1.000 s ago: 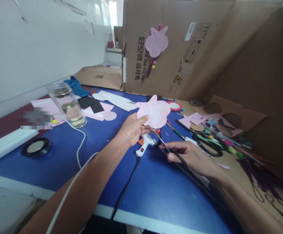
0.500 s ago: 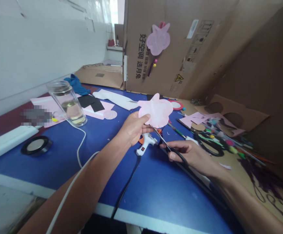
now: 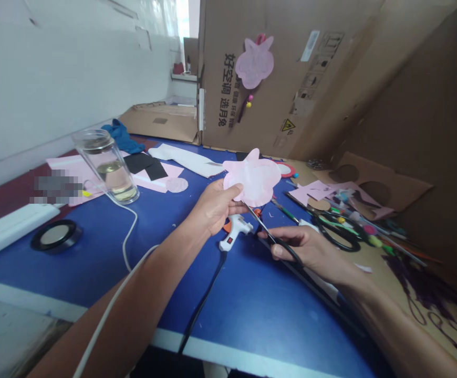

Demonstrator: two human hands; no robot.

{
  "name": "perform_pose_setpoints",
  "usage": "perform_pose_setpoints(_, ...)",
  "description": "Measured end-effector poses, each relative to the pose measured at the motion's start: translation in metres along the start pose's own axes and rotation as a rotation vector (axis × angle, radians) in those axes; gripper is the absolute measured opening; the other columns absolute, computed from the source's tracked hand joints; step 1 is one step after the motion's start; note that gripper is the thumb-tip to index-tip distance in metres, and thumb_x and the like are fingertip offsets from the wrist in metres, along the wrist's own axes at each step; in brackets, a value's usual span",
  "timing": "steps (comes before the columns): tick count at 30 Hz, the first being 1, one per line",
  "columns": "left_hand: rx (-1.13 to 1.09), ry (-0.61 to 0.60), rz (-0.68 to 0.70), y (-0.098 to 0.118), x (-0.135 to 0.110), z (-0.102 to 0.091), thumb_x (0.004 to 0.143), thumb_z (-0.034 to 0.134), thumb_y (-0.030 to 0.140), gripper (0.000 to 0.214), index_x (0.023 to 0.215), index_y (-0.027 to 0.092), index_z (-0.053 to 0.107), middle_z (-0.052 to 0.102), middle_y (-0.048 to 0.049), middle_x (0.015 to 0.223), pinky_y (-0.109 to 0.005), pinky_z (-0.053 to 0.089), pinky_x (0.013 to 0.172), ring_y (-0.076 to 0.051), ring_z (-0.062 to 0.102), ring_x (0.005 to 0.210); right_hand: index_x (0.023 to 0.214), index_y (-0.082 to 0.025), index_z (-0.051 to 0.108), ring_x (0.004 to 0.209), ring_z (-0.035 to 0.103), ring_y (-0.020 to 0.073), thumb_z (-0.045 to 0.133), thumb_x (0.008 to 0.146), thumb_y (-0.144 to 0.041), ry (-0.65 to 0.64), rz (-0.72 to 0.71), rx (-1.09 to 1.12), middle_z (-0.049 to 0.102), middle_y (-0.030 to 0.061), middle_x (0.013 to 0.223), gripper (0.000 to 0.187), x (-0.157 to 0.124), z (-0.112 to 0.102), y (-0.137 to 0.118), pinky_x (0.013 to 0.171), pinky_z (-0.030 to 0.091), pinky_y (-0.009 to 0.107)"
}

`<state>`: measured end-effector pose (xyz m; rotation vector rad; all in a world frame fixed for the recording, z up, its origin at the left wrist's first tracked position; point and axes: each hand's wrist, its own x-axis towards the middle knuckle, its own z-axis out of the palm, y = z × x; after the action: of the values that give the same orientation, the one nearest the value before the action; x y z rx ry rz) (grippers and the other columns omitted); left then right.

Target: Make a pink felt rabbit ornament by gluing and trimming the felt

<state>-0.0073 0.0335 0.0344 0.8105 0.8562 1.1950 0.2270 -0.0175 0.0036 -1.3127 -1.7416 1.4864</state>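
Pinched between the thumb and fingers of my left hand (image 3: 221, 205) is a pink paper cutout (image 3: 254, 177) with a wavy outline and pointed tips at its top. My right hand (image 3: 302, 251) is closed around the black handles of a pair of scissors (image 3: 267, 232). Their blades point up and left, reaching the cutout's lower edge by my left fingers; whether they grip the paper there I cannot tell. A white glue gun (image 3: 235, 232) lies on the blue table (image 3: 236, 304) just below my left hand. A similar pink cutout (image 3: 255, 63) hangs on the upright cardboard.
A glass bottle with liquid (image 3: 112, 170) stands at left, near a roll of black tape (image 3: 56, 235) and a white cable (image 3: 132, 236). Pink scraps (image 3: 317, 190), another pair of scissors (image 3: 341, 239) and purple tassels (image 3: 413, 286) lie at right. Tall cardboard (image 3: 315, 89) walls the back.
Almost nothing differs. The view has shifted very slightly, and both hands keep their hold on the paper cutout and the scissors.
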Motion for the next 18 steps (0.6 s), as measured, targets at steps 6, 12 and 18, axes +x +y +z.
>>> perform_pose_setpoints(6, -0.001, -0.004, 0.002, -0.0007, -0.0001, -0.0001, 0.101, 0.061, 0.011, 0.013, 0.106, 0.013, 0.073, 0.083, -0.0156, 0.093, -0.04, 0.063, 0.081, -0.024, 0.079, 0.073, 0.118, -0.022, 0.086, 0.069, 0.048, 0.0137, 0.091, 0.074, -0.067, 0.004, 0.001, -0.013, 0.065, 0.0011, 0.077, 0.063, -0.0002, -0.0004, -0.0012, 0.064, 0.037, 0.028)
perform_pose_setpoints(12, 0.003, 0.002, 0.0, -0.0012, 0.0003, -0.0001, 0.101, 0.062, 0.012, 0.013, 0.107, 0.014, 0.074, 0.083, -0.0153, 0.094, -0.042, 0.063, 0.085, -0.024, 0.079, 0.075, 0.117, -0.022, 0.087, 0.071, 0.05, 0.0137, 0.092, 0.073, -0.067, 0.015, 0.002, -0.001, 0.066, 0.0016, 0.078, 0.063, -0.0003, 0.0011, -0.0029, 0.066, 0.039, 0.028)
perform_pose_setpoints(18, -0.008, -0.013, -0.005, -0.002, 0.001, -0.0016, 0.1, 0.063, 0.012, 0.013, 0.107, 0.014, 0.074, 0.083, -0.0158, 0.094, -0.044, 0.063, 0.088, -0.025, 0.08, 0.08, 0.117, -0.022, 0.087, 0.068, 0.046, 0.0137, 0.09, 0.073, -0.069, 0.012, 0.005, -0.018, 0.063, 0.0, 0.074, 0.064, -0.0002, 0.0008, -0.0028, 0.064, 0.037, 0.028)
